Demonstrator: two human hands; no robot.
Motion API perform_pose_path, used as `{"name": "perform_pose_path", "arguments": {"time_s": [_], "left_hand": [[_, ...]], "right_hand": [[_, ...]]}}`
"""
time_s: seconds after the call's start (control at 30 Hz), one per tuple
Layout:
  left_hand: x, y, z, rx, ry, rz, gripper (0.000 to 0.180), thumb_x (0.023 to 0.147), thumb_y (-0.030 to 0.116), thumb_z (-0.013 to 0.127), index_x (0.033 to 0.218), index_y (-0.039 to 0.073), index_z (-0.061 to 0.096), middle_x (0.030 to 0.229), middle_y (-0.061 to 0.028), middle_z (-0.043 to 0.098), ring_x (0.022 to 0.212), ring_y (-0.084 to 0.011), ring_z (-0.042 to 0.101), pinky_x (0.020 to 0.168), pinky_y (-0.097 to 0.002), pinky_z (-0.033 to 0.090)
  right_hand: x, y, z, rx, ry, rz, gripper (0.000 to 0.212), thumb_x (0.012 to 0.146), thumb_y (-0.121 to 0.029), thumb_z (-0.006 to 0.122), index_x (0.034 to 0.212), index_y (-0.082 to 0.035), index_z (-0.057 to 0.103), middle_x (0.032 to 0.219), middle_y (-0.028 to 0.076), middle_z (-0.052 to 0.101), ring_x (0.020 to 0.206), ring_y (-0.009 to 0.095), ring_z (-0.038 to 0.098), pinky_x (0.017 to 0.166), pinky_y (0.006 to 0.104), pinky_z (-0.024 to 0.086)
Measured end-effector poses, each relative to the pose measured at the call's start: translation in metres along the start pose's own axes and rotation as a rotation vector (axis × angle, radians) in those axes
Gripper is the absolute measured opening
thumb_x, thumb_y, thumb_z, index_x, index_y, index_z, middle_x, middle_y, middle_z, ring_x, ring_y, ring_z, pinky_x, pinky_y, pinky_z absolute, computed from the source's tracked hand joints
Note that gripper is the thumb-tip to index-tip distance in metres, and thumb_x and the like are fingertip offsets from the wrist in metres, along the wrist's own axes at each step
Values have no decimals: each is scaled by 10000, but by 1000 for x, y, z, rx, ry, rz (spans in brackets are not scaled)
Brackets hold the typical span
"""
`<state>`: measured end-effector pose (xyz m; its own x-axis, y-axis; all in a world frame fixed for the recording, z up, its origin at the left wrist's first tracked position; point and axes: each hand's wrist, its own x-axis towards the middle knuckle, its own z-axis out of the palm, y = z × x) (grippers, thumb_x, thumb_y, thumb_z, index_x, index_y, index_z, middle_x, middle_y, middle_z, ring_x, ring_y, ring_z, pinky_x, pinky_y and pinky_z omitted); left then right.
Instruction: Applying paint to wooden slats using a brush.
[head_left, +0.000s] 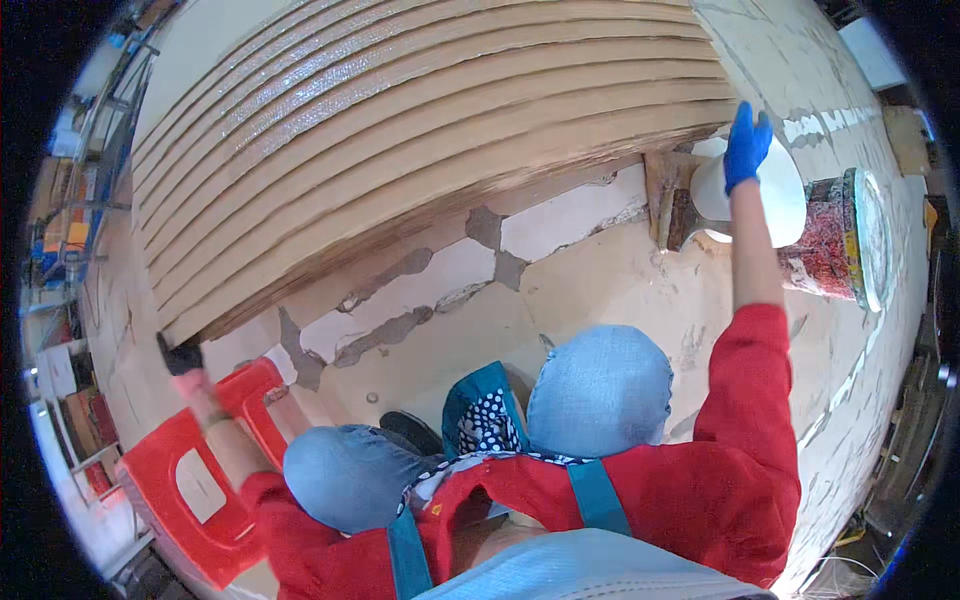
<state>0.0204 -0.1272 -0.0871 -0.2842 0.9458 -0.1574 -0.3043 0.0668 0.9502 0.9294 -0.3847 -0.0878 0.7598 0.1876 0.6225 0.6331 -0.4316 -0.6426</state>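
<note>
A broad stack of tan wooden boards (450,130), laid in overlapping steps, stretches away in front of me. My left hand (180,356), in a black and pink glove, touches the near left corner of the front board, its thumb apart from the fingers. At the right end of the stack, my right hand (747,150) in a blue glove has its fingers stretched out beside the board's end. Behind and below that hand is a white rounded container (785,195). Several of the farther boards carry a glossy, wet-looking coat.
A red plastic stool (165,480) lies at my left. Beside the white container stands a stained red bucket (825,235). A wooden block (680,200) sits under the stack's right end. The floor (600,280) has worn, patchy paint. Shelving with boxes (75,240) lines the far left.
</note>
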Motion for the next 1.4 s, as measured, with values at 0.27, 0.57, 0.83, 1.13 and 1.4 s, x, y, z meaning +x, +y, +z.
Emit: {"name": "perform_pose_path", "arguments": {"time_s": [0.27,0.57,0.83,1.13,1.4], "left_hand": [[53,109,-84,1282,-319,741,493,778,28,534,1242,36,366,1137,-117,488,951,-203,503,838,-313,414],[-3,42,5,1269,30,824,406,827,98,479,1221,51,394,1098,-129,521,955,-205,515,808,-317,435],[3,-9,-17,1934,330,705,497,713,203,605,1150,53,423,1056,-104,535,914,-231,537,773,-325,444],[72,-14,-4,1871,384,442,271,739,179,575,966,32,556,929,-94,595,850,-225,579,696,-338,474],[10,-49,98,759,718,212,246,773,172,497,892,-29,573,855,-190,607,737,-271,597,611,-337,462]], "right_hand": [[-83,-47,10,860,-825,922,693,782,-631,353,859,20,577,718,101,596,532,153,511,454,256,409],[-18,-42,33,1376,-542,817,598,761,-517,525,1111,-36,459,1028,93,556,873,215,561,745,350,482],[-34,-27,83,692,-175,624,206,775,-199,514,875,-29,573,735,176,586,584,340,553,506,375,444],[-4,-17,95,-755,-373,-471,202,797,-201,418,922,-88,528,616,181,578,579,353,572,521,447,437],[12,-1,82,-443,-238,-308,301,819,-284,402,787,-16,536,665,186,595,626,362,578,552,450,438]]}}
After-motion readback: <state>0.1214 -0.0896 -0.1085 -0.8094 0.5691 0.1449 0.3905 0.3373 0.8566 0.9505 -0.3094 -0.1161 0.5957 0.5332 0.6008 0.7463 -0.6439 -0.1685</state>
